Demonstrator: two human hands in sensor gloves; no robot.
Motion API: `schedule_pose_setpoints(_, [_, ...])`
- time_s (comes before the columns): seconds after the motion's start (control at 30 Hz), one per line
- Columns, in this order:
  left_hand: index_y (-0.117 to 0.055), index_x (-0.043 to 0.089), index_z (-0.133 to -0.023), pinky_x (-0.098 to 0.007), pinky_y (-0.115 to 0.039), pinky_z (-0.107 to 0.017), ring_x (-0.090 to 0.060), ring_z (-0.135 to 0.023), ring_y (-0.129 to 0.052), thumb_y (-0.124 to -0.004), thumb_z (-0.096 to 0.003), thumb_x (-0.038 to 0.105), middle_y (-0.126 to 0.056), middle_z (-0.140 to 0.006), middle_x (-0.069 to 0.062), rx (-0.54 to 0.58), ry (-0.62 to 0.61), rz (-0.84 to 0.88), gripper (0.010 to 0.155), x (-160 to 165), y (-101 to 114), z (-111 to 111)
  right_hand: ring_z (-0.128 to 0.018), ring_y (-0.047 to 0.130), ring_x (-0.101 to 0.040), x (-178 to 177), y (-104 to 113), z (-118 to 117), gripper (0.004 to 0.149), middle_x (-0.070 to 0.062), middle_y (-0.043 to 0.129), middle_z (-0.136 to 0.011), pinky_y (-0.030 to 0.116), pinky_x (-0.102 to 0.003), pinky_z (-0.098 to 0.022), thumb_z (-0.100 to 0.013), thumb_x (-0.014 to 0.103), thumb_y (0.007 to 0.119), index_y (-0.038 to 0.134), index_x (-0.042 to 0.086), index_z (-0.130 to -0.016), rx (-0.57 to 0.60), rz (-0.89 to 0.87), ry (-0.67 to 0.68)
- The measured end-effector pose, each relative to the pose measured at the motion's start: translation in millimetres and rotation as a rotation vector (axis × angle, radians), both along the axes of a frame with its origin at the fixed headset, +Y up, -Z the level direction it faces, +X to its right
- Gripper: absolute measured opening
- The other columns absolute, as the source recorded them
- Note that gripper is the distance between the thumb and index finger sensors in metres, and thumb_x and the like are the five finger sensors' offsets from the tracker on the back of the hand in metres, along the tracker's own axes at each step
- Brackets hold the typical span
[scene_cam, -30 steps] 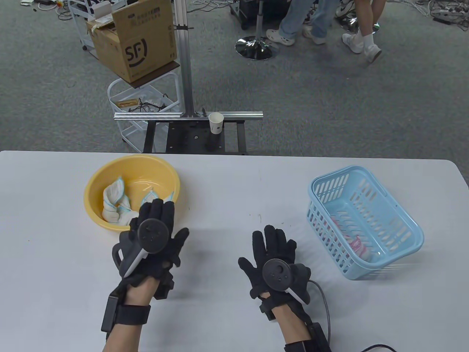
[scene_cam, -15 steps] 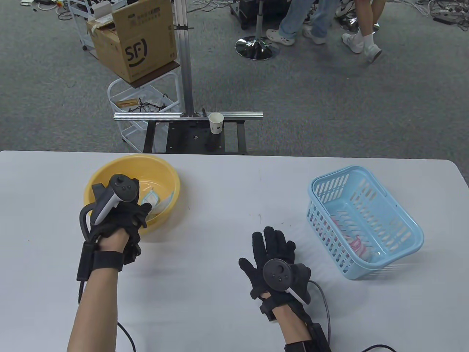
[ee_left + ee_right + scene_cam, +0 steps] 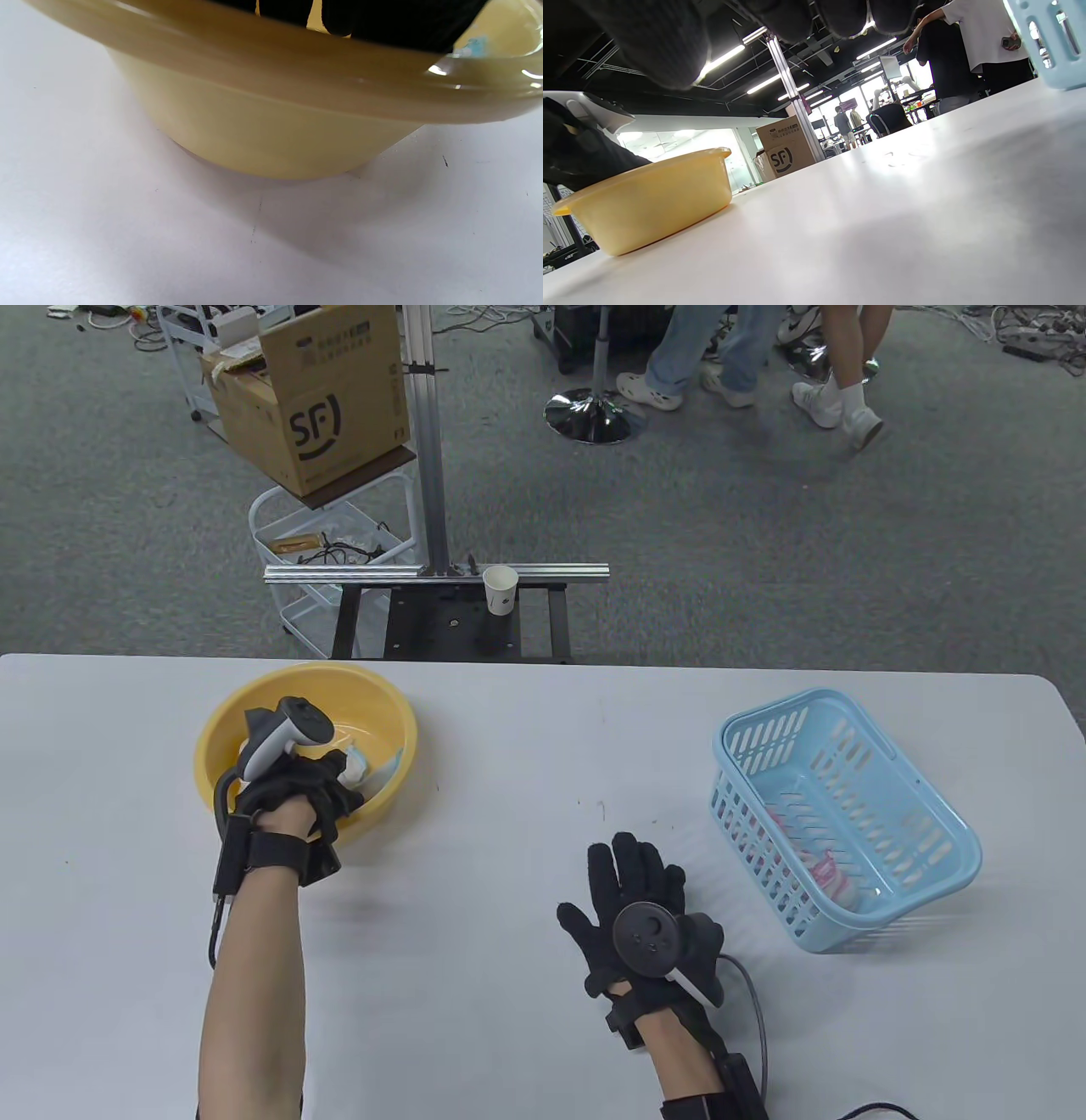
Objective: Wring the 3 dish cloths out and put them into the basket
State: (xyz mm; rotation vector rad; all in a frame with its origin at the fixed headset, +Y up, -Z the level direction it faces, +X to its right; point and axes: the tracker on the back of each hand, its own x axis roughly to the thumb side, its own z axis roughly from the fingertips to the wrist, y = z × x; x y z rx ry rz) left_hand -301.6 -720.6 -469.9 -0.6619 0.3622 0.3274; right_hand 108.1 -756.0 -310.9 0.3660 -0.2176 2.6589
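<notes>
My left hand (image 3: 327, 785) reaches down into the yellow bowl (image 3: 399, 721), fingers curled on a white dish cloth with blue trim (image 3: 373, 768). The hand hides the rest of what lies in the bowl. In the left wrist view the gloved fingers (image 3: 382, 21) go over the bowl's rim (image 3: 271, 97). My right hand (image 3: 632, 869) lies flat and open on the table near the middle, holding nothing. The light blue basket (image 3: 806, 700) stands at the right, with one pink and white cloth (image 3: 827, 872) inside.
The white table (image 3: 526, 746) carries only the bowl and the basket. Beyond its far edge stand a metal frame with a paper cup (image 3: 501, 589), a cardboard box (image 3: 314, 398) on a cart, and people's legs (image 3: 696, 356).
My left hand went from the table beside the bowl up over the rim and down into the bowl onto the cloths. The right hand stayed flat in place.
</notes>
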Motion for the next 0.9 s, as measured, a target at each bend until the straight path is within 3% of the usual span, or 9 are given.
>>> schedule_pose_setpoints(0.17, [-0.051,0.041,-0.110,-0.055,-0.057,-0.076,-0.029,-0.105,-0.070,-0.090,-0.0455,0.042,-0.067,-0.110,0.007,-0.027,-0.019,-0.024,0.076,3.0,-5.8,-7.7,-0.105,0.044,-0.051,2.2,-1.6,-0.9,0.079,-0.020,0.038,-0.116,0.037,-0.075,-0.070,-0.051,0.061,0.075,0.043,0.018,-0.109,-0.016,0.001,-0.007])
schedule_pose_setpoints(0.37, [-0.080,0.032,-0.098,-0.052,-0.066,-0.071,-0.027,-0.086,-0.086,-0.090,-0.0454,0.035,-0.084,-0.092,0.004,0.086,-0.050,-0.100,0.054,2.0,-1.9,-8.5,-0.104,0.048,-0.051,2.8,-1.9,-1.7,0.077,-0.020,0.041,-0.115,0.038,-0.075,-0.070,-0.052,0.060,0.075,0.044,0.018,-0.109,-0.015,-0.004,-0.010])
schedule_pose_setpoints(0.5, [-0.081,0.033,-0.097,-0.052,-0.067,-0.070,-0.026,-0.087,-0.087,-0.087,-0.0462,0.038,-0.085,-0.093,0.006,0.170,-0.027,-0.059,0.051,-4.4,8.9,-2.8,-0.104,0.049,-0.051,2.3,-2.5,-1.7,0.077,-0.020,0.041,-0.115,0.039,-0.075,-0.070,-0.052,0.060,0.075,0.045,0.018,-0.109,-0.022,0.000,-0.006])
schedule_pose_setpoints(0.9, [-0.076,0.034,-0.099,-0.056,-0.061,-0.074,-0.028,-0.100,-0.076,-0.083,-0.0480,0.040,-0.076,-0.104,0.007,0.460,0.054,0.297,0.052,-21.7,64.4,34.4,-0.104,0.048,-0.051,-3.0,-2.7,-0.8,0.077,-0.020,0.042,-0.115,0.039,-0.075,-0.069,-0.052,0.060,0.075,0.045,0.017,-0.108,-0.014,0.000,0.014])
